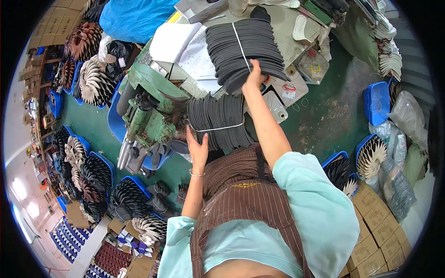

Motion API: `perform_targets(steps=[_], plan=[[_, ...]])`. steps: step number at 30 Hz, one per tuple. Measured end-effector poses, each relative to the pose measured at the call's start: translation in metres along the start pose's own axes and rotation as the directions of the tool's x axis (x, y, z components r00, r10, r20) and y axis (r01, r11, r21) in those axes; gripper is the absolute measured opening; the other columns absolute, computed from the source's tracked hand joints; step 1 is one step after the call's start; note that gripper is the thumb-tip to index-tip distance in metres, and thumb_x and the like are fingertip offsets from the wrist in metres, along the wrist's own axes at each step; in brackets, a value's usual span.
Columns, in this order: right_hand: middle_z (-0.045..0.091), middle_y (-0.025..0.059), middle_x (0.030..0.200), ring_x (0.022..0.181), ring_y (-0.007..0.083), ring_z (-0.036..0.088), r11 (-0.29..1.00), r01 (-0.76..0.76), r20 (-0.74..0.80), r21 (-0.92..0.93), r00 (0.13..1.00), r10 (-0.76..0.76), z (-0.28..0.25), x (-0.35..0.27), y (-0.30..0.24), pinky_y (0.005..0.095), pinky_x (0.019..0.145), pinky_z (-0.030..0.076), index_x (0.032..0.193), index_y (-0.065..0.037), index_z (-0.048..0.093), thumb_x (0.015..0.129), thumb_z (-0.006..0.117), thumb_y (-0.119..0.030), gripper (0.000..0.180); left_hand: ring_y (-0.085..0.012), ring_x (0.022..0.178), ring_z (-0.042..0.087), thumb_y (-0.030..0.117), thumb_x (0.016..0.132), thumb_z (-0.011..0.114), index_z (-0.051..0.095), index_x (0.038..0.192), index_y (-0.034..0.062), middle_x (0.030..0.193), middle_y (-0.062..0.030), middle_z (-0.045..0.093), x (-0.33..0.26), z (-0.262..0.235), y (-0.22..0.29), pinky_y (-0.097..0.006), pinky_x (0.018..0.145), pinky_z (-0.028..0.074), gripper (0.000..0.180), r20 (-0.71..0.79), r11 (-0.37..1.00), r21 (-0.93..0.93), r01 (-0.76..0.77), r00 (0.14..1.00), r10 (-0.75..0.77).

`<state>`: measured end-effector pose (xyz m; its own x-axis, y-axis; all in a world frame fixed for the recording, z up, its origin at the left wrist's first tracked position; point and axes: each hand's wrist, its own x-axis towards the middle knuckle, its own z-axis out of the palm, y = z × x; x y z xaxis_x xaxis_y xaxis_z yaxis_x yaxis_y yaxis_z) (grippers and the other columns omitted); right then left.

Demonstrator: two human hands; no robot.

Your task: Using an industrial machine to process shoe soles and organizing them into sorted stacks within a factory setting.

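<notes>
Two bundles of thin black pieces shaped like shoe insoles are in front of me, each tied with white string. My right hand (253, 79) grips the near right side of the upper bundle (243, 48), over the table, its thumb beside the string. Close to my lap is the lower bundle (218, 116). My left hand (198, 147) holds its left end, thumb on the front and fingers along the side, partly hidden. The bundles nearly touch at the upper one's lower edge.
A green machine (153, 109) stands left of the bundles. Papers (181, 46) and a white insole (300, 28) lie on the table (282, 15). Blue bins (376, 103) and stacked cartons (376, 227) stand to the right. Several insole bundles (130, 197) fill bins at lower left.
</notes>
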<state>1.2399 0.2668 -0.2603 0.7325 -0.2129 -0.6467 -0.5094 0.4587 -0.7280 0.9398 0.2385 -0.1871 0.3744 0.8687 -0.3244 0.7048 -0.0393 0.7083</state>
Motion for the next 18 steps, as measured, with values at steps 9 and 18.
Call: perform_targets(steps=[9, 18], plan=[[0.062, 0.0066, 0.088, 0.086, 0.0207, 0.058, 0.981, -0.17, 0.675, -0.091, 0.714, 0.186, -0.073, 0.007, -0.133, 0.0348, 0.084, 0.044, 0.088, -0.001, 0.059, 0.074, 0.058, -0.012, 0.018, -0.0298, 0.134, 0.025, 0.026, 0.083, 0.065, 0.017, 0.144, 0.0063, 0.146, -0.0156, 0.024, 0.045, -0.062, 0.131, -0.044, 0.107, 0.024, 0.08, -0.044, 0.886, -0.284, -0.366, 0.928, 0.369], [0.06, 0.0122, 0.108, 0.099, 0.0203, 0.057, 0.596, 0.628, 0.864, -0.5, 0.321, 0.387, -0.055, -0.106, -0.262, 0.0307, 0.088, 0.043, 0.12, 0.007, 0.048, 0.065, 0.072, -0.02, 0.066, -0.0265, 0.128, 0.032, 0.049, 0.067, 0.075, 0.014, 0.142, 0.0013, 0.141, -0.014, 0.031, 0.013, -0.074, 0.113, -0.037, 0.106, 0.026, 0.108, 0.262, 0.801, -0.587, -0.119, 0.908, 0.327]])
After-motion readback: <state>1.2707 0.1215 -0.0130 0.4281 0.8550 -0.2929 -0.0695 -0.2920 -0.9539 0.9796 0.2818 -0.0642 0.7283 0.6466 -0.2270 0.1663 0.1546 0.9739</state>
